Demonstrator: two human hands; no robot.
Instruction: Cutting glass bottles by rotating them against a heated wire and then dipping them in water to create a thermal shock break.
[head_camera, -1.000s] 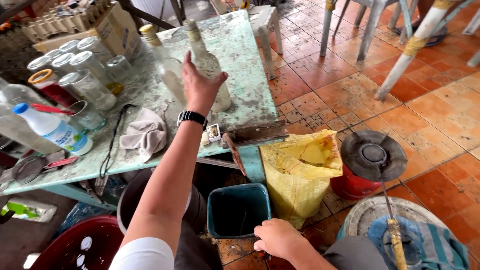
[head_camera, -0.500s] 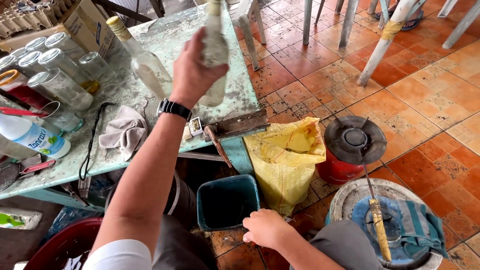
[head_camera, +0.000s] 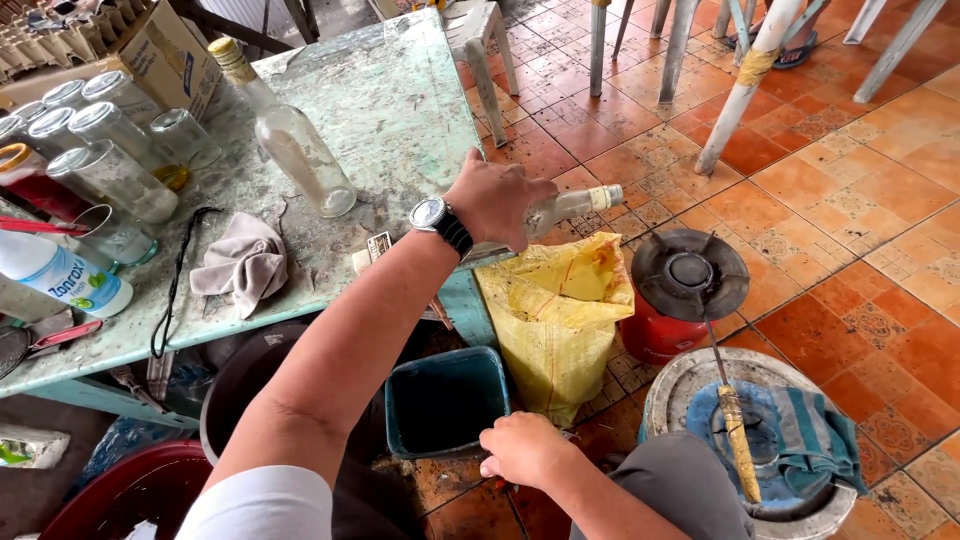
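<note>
Lying sideways in left hand (head_camera: 500, 200): bottle (head_camera: 575, 205)

White blue-labelled plastic bottle (head_camera: 60, 277) and cardboard box (head_camera: 165, 62) on table's left.

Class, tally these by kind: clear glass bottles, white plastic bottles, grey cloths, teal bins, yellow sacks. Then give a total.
Clear glass bottles: 2, one upright on the table, one tipped in the left hand
White plastic bottles: 1
Grey cloths: 1
Teal bins: 1
Yellow sacks: 1
Total: 6
</note>
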